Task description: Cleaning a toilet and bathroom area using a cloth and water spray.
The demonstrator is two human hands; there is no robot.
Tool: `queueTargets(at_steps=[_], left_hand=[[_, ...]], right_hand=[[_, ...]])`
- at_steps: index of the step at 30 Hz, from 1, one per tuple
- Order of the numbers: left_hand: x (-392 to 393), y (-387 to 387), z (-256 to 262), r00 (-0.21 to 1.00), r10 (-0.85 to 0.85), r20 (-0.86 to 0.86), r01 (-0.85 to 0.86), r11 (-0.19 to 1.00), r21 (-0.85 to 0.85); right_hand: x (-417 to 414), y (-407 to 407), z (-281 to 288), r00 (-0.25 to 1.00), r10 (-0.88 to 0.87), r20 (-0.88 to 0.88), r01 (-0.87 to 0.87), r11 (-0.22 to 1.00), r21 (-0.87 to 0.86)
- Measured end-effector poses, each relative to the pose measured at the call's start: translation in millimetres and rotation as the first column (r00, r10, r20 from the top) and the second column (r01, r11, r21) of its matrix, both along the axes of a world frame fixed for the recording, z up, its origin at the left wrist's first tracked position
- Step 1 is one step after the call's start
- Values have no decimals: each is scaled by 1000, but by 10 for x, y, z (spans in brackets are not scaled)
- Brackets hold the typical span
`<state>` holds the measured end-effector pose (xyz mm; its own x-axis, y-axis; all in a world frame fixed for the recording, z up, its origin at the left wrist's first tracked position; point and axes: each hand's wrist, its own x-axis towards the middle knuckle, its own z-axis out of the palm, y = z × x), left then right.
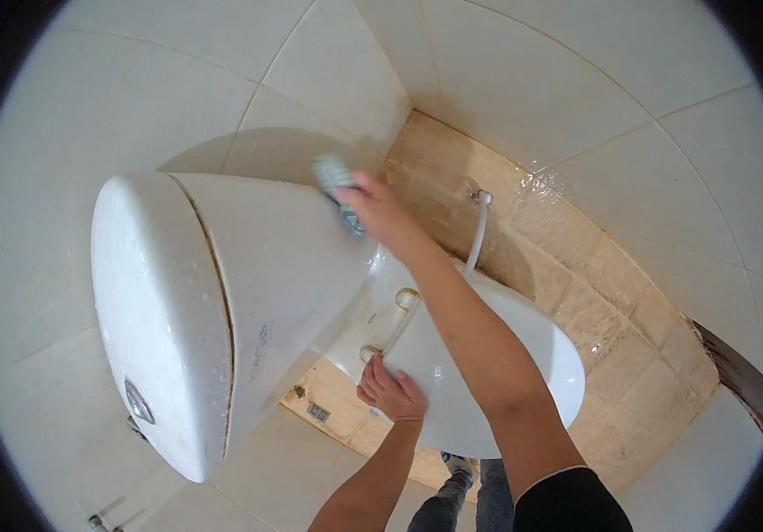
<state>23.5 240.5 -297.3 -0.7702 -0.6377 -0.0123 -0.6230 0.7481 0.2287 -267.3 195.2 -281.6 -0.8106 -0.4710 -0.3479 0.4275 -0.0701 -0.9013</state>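
My right hand (381,211) grips a pale blue-green scrubber (336,181), blurred, at the far side of the white toilet tank (288,266). Whether it is a brush or a bunched cloth is hard to tell. My left hand (394,397) rests on the closed white toilet lid (448,379), fingers by the near hinge (369,352). The other hinge (406,298) sits farther away, partly beside my right forearm. Drops of water dot the tank lid (148,279), which carries a chrome flush button (139,401). A brown line runs along the seam under that lid.
A white supply hose (480,233) joins the toilet's far side to a fitting by the wall. Wet tan tiles (607,326) cover the floor, with a small drain grate (318,412) on the near side. Pale tiled walls (554,80) stand close around. My legs (444,502) are beside the bowl.
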Motion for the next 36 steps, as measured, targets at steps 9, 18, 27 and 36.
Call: queueTargets(at_steps=[9,18,27,36], left_hand=[[81,-46,-65,1000,7,14,-7,1000,-13],[68,59,-111,1000,-1,29,2,1000,-30],[38,30,-11,1000,4,3,-5,1000,28],[292,85,-143,997,47,-64,-33,980,196]], right_hand=[[419,-68,-395,985,22,172,-87,921,379],[1046,318,-142,900,-39,-433,260,847,464],[1822,1754,-135,642,505,-576,106,686,720],[2984,3942,-324,881,-288,-376,473,491,731]])
